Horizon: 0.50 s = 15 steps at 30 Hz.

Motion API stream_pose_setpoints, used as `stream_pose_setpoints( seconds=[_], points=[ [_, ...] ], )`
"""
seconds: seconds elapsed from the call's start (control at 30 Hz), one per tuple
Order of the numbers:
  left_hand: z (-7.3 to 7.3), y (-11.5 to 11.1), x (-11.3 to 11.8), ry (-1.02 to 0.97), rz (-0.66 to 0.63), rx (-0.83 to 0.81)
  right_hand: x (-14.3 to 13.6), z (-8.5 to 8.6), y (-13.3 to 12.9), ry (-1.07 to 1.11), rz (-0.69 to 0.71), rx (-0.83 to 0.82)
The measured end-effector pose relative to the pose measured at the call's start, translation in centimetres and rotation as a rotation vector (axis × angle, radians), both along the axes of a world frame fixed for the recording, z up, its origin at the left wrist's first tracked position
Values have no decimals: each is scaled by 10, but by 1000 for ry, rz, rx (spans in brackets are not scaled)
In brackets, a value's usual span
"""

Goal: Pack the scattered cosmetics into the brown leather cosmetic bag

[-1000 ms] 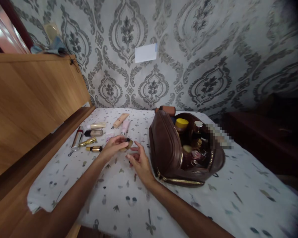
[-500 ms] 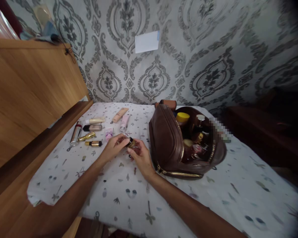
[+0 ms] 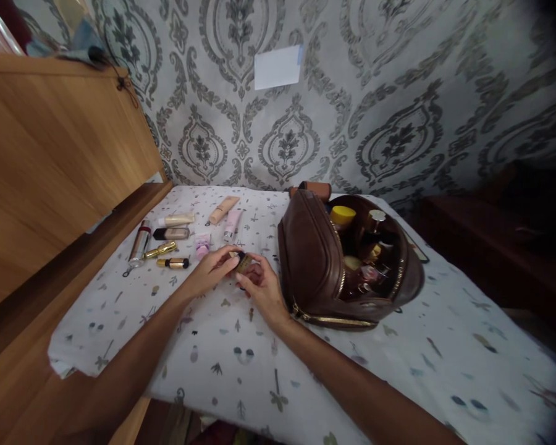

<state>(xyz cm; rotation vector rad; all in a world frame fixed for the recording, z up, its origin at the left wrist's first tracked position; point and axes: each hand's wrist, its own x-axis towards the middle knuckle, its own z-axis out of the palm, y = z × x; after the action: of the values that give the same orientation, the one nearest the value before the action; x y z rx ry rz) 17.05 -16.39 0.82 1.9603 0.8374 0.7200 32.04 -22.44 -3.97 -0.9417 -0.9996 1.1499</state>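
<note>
Between my two hands is a small dark bottle [image 3: 243, 262] with a black cap and a gold-toned body. The fingers of my left hand [image 3: 215, 269] pinch its capped upper end. My right hand [image 3: 263, 287] grips its other side, with the fingers curled around it. Just behind my left hand lies a small pink tube [image 3: 202, 245]. A light pink tube [image 3: 232, 225] and a peach tube [image 3: 223, 209] lie farther back. To the right of my hands, a brown leather bag [image 3: 310, 247] stands unzipped, holding several bottles and a yellow-lidded jar [image 3: 342, 215].
At the left lie a cream tube [image 3: 176, 220], a foundation bottle [image 3: 171, 233], a gold tube [image 3: 160, 250], a black-and-gold tube [image 3: 173, 263] and a silver bottle [image 3: 139, 245]. A wooden cabinet [image 3: 65, 136] borders the patterned sheet [image 3: 241, 383]. A phone-like object [image 3: 417, 250] lies behind the bag.
The small bottle has turned between my fingers, so more of its gold-toned body faces the camera. The view has shifted slightly.
</note>
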Motion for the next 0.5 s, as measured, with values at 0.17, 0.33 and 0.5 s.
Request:
stream_pose_setpoints(
  seconds=[0.17,0.33,0.5],
  points=[
    [-1,-1,0,-6,21,-13,-1,1,-1,5,8,-25],
    [1,-2,1,-31,21,-26,0,1,-2,10,2,-31],
    [2,-3,1,-22,17,-41,0,2,-3,-5,-4,-31]
  ],
)
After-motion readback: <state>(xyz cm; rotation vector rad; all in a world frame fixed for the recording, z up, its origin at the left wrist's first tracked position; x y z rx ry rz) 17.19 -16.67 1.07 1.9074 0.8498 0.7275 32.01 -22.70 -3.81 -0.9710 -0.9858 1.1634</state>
